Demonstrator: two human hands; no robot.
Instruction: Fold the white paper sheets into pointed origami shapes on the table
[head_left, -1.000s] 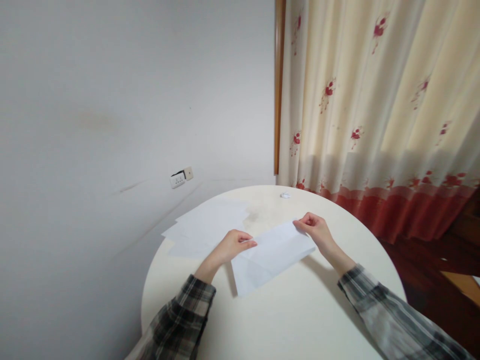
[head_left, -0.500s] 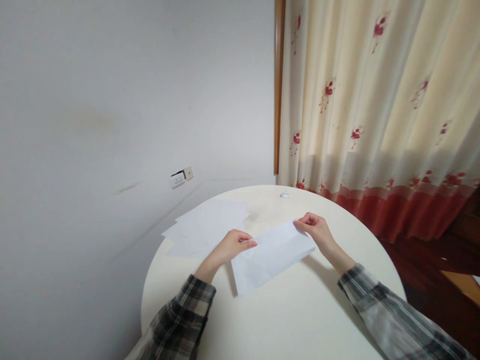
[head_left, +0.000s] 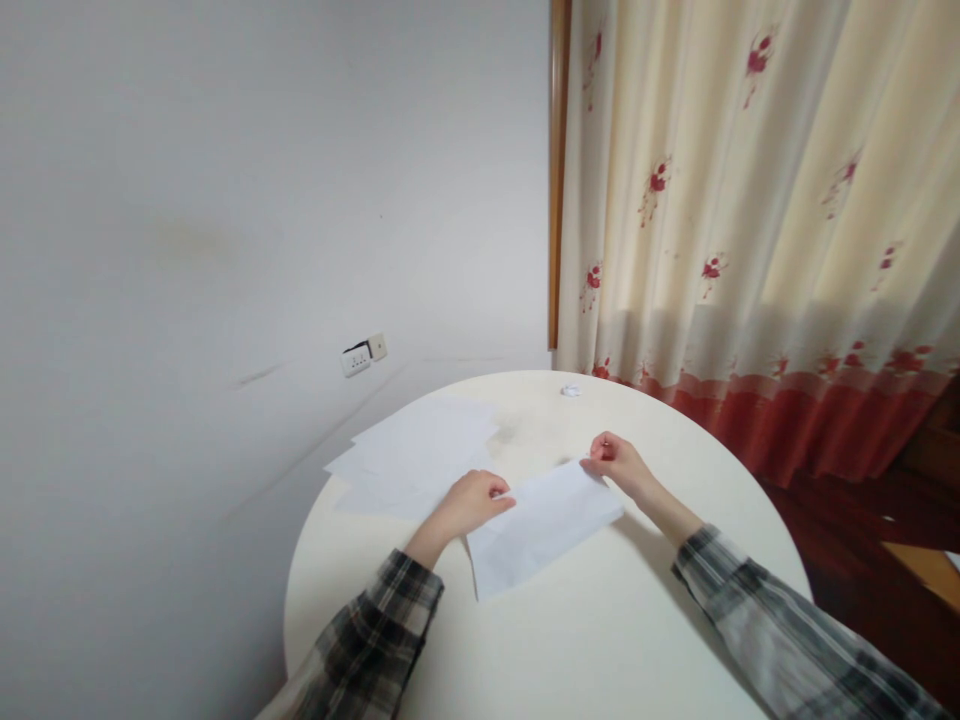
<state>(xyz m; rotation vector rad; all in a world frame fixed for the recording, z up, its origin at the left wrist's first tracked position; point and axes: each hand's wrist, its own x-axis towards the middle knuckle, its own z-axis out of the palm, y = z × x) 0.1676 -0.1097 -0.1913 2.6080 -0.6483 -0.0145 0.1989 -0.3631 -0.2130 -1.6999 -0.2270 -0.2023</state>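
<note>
A folded white sheet of paper (head_left: 544, 525) lies on the round cream table (head_left: 600, 640), slanting up to the right. My left hand (head_left: 469, 500) pinches the sheet's far left corner with thumb and fingers closed. My right hand (head_left: 619, 462) pinches its far right corner the same way. Both forearms are in plaid sleeves. The paper rests nearly flat on the tabletop between my hands.
A loose pile of white sheets (head_left: 416, 455) lies at the table's far left, near the wall. A small crumpled white scrap (head_left: 571, 390) sits at the far edge. A wall socket (head_left: 361, 355) is on the grey wall. A flowered curtain (head_left: 750, 230) hangs behind on the right.
Both hands have pushed the fold's upper edge slightly forward and down, so the paper lies flatter. My left arm has shifted a little to the right.
</note>
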